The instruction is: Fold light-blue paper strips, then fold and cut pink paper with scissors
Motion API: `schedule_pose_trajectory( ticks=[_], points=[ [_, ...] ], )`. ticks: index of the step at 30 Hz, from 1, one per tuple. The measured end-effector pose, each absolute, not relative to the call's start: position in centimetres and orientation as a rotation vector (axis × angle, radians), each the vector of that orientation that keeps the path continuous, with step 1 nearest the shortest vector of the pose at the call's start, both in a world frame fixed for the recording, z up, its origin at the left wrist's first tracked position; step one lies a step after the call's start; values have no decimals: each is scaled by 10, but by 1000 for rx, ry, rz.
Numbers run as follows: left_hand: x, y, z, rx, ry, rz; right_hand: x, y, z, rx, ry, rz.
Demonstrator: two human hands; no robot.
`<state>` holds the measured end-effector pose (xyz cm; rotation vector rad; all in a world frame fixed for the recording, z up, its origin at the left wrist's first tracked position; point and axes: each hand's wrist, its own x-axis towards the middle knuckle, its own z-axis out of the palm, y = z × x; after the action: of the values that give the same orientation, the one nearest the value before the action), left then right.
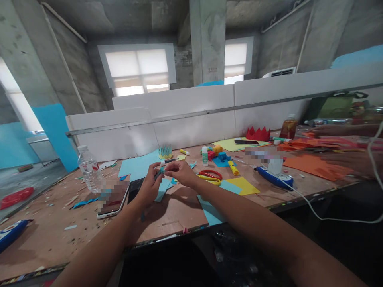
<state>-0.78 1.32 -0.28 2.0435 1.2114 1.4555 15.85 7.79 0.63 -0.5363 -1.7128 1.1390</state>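
Note:
My left hand (151,182) and my right hand (180,173) meet over the table's near part, fingers pinched close together. Between them is a small piece of light blue paper (162,170). Its exact shape is partly hidden by the fingers. A small white object shows just above it, too small to name. Under and beside my hands lie a dark phone (136,189) and light blue paper pieces (163,189). Scissors with red and yellow handles (211,175) rest right of my right hand, and a glue stick (205,156) stands behind them.
A plastic bottle (89,171) and another phone (113,199) are at left. Yellow paper (249,186), a blue-and-white power strip (275,178) and a red paper crown (257,134) are at right. Another person's blurred hands (338,159) are over orange paper (317,165).

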Motion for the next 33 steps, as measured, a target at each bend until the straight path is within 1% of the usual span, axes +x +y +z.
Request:
schedule_pose_trajectory(
  ticks=[11,20,29,33],
  points=[
    [-9,15,-5,2033,1169,1442,159,79,5,-597,-1661,1202],
    [-7,12,-4,1999,1158,1448,158,75,7,-580,-1657,1188],
    [-7,17,-2,1836,1067,1537,158,73,10,-513,-1582,1302],
    [-7,17,0,1787,1042,1544,159,70,11,-504,-1596,1288]
  ],
)
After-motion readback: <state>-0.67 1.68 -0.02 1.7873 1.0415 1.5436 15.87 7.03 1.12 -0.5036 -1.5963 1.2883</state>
